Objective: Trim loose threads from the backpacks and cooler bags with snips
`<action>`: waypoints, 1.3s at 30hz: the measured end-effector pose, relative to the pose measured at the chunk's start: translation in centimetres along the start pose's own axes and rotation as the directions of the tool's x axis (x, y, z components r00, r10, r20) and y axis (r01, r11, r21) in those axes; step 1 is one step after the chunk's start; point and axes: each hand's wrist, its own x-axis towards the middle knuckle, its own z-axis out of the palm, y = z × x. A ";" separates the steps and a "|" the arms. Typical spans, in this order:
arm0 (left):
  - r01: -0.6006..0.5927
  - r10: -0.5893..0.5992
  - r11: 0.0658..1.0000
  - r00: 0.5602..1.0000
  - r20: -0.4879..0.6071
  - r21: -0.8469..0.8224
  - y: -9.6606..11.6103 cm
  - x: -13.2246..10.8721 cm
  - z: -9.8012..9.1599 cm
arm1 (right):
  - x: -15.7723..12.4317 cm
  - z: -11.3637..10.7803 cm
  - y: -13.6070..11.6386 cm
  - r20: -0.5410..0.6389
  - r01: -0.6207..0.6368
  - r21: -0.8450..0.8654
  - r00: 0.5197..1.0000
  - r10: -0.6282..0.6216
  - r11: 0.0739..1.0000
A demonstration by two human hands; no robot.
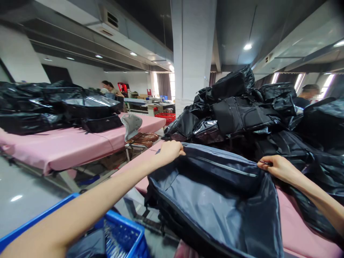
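1. The left hand (170, 151) reaches forward on a long, nearly straight arm, fingers curled over the far left edge of an open dark-blue backpack (215, 200), clamped on the fabric.
2. The right hand (276, 167) comes in from the right with the wrist bent, pinching the bag's far right corner; it seems to grip a zipper pull, though that spot is too small to be sure.
3. The backpack lies between the two hands on a pink table (301, 236), its lining spread toward the camera.
4. A heap of black bags (242, 111) rises just behind it.
5. A blue crate (126, 236) sits below the left forearm.
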 end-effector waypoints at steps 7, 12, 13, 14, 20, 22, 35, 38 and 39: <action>-0.078 0.014 0.900 0.989 -0.150 -0.429 6.9 0.2 1.7 | 3.6 4.4 -9.7 0.064 0.448 -0.282 0.891 -0.450 0.848; -0.033 -0.067 0.885 0.978 -0.196 -0.465 9.3 -0.1 3.3 | 6.4 6.3 -10.9 0.282 0.135 0.201 0.941 -0.189 0.970; -0.050 -0.057 0.880 0.976 -0.208 -0.473 9.4 0.0 3.4 | 6.6 6.2 -10.6 0.334 0.031 0.321 0.931 -0.143 0.947; -0.074 -0.040 0.868 0.975 -0.217 -0.491 9.3 0.0 3.5 | 6.6 6.0 -10.4 0.367 -0.052 0.405 0.924 -0.110 0.913; -0.197 0.072 0.688 0.976 -0.205 -0.698 7.7 0.2 3.8 | 6.3 5.7 -10.0 0.362 -0.082 0.479 0.926 -0.111 0.874; -0.241 0.142 0.645 0.970 -0.196 -0.726 7.1 0.3 3.9 | 6.4 5.6 -10.0 0.347 -0.017 0.443 0.925 -0.154 0.896; -0.336 0.421 0.459 0.897 -0.131 -0.823 5.3 1.9 3.7 | 1.3 2.7 -8.7 -0.031 0.494 -0.704 0.696 -0.717 0.510; -0.334 0.457 0.410 0.881 -0.126 -0.849 5.3 1.8 3.5 | 1.2 3.3 -8.6 0.021 0.522 -0.760 0.614 -0.789 0.387; -0.330 0.462 0.396 0.878 -0.125 -0.857 5.3 1.8 3.4 | 1.3 3.5 -8.6 0.032 0.529 -0.766 0.600 -0.799 0.366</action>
